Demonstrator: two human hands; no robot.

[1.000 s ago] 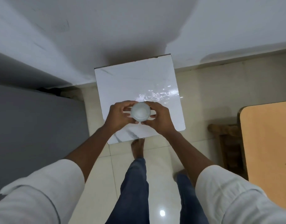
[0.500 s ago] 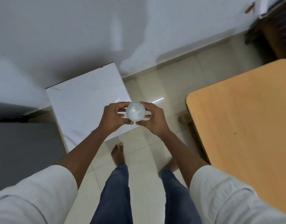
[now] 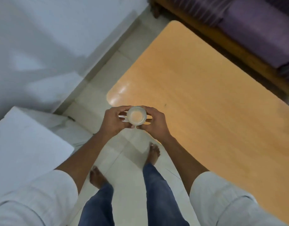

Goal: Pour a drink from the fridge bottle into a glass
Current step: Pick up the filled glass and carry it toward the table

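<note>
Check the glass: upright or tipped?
Upright: the glass shows a round rim from above, held between left hand and right hand.

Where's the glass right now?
Centre of the head view: the glass is held between the left hand and right hand, above the floor at the wooden table near corner.

Left hand (image 3: 114, 119), right hand (image 3: 154, 122) cup glass (image 3: 136, 117) beside wooden table (image 3: 205, 95).

The glass (image 3: 136, 117) has been carried from the white surface (image 3: 23, 144) to the wooden table (image 3: 205, 103).
</note>
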